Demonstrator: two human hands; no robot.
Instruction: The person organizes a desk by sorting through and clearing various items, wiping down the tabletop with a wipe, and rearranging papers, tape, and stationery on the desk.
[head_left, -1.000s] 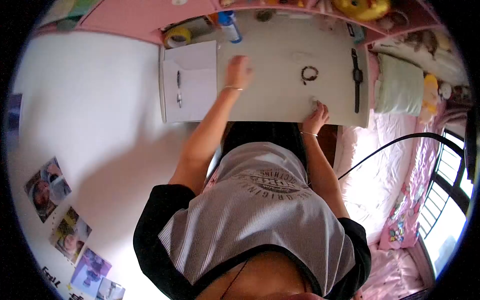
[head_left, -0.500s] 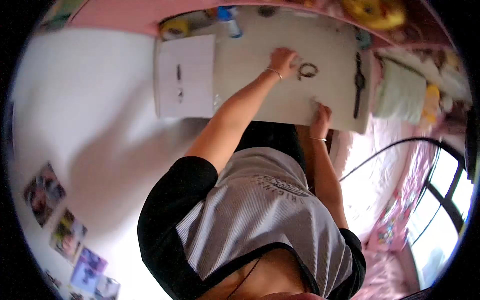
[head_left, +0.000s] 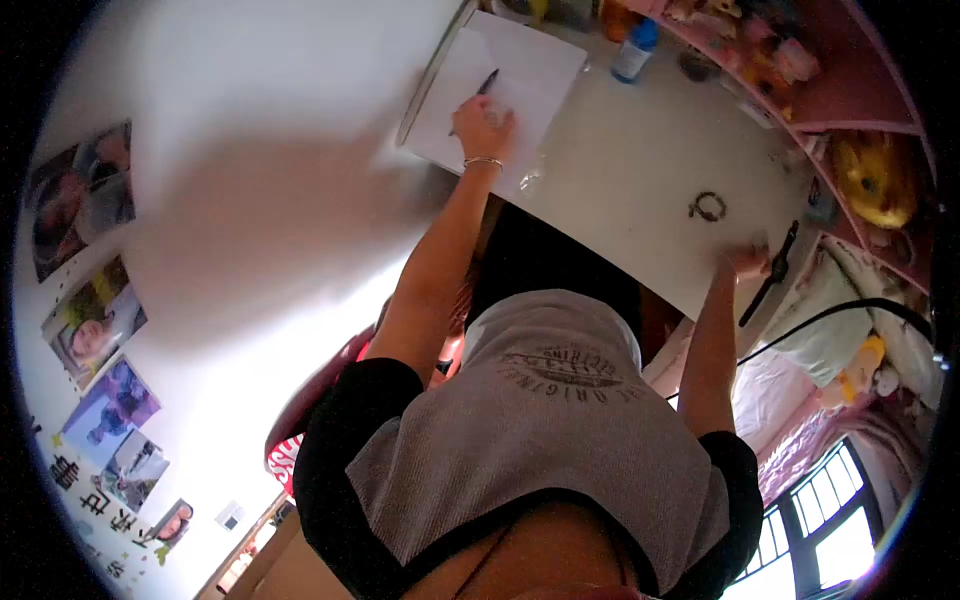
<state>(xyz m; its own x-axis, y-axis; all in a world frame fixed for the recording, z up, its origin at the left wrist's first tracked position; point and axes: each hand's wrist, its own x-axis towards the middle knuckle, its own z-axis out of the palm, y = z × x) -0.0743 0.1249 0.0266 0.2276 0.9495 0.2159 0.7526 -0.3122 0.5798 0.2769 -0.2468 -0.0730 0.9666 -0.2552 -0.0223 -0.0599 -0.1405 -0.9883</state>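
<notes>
My left hand [head_left: 483, 128] is over the white sheet of paper [head_left: 540, 75], covering the middle of a dark pen [head_left: 488, 82] that lies there. Its thumb stands apart from the fingers; whether they touch the pen is hard to see. My right hand [head_left: 745, 262] is at the desk's right side, smeared by motion, just left of a black wristwatch [head_left: 780, 268]. Something pale shows by its fingertips, too blurred to name. A dark beaded bracelet [head_left: 709, 207] lies on the desk [head_left: 630, 170], a little above and left of my right hand.
A blue-capped bottle [head_left: 635, 52] stands at the desk's back, with a dark round item [head_left: 697, 66] beside it. Pink shelves [head_left: 860, 100] with toys rise at the back right. A black cable [head_left: 840, 312] arches at right. The white wall [head_left: 250, 120] borders the left.
My left hand has moved left from beside the bracelet to the pen on the paper. My right hand has shifted toward the watch. The view has turned; the bracelet and pen appear to lie as before.
</notes>
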